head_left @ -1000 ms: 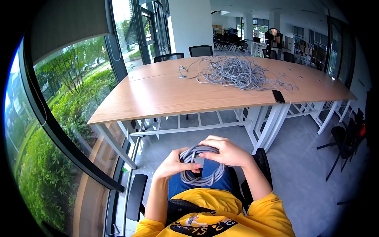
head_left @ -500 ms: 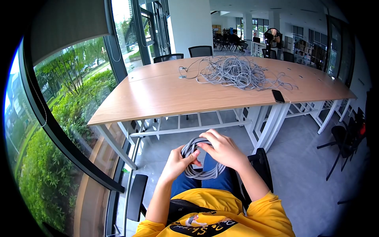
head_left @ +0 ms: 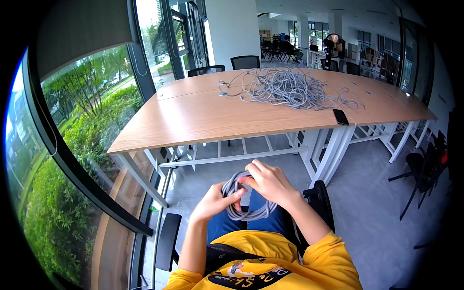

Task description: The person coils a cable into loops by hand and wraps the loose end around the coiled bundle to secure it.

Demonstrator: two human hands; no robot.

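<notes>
A coiled grey cable (head_left: 261, 213) hangs in a ring above my lap, held between both hands. My left hand (head_left: 215, 200) is closed around the ring's left side, thumb laid across the strands. At the upper right of the ring, my right hand (head_left: 267, 180) is closed on the cable, with the thumb pointing toward the left one. The cable's loose end cannot be made out. On the table (head_left: 179, 113) in front lies a large tangled heap of grey cable (head_left: 290, 89), apart from the coil.
A black phone (head_left: 340, 117) lies near the table's front edge. Chair armrests (head_left: 168, 241) flank me. A window (head_left: 87, 111) runs along the left. Black chairs (head_left: 245, 62) stand behind the table, another chair (head_left: 420, 169) at right. A person (head_left: 290, 47) sits far back.
My right hand has shifted slightly down along the coil, and its fingers have curled in more. The coil stays in about the same place; the heap on the table has not moved.
</notes>
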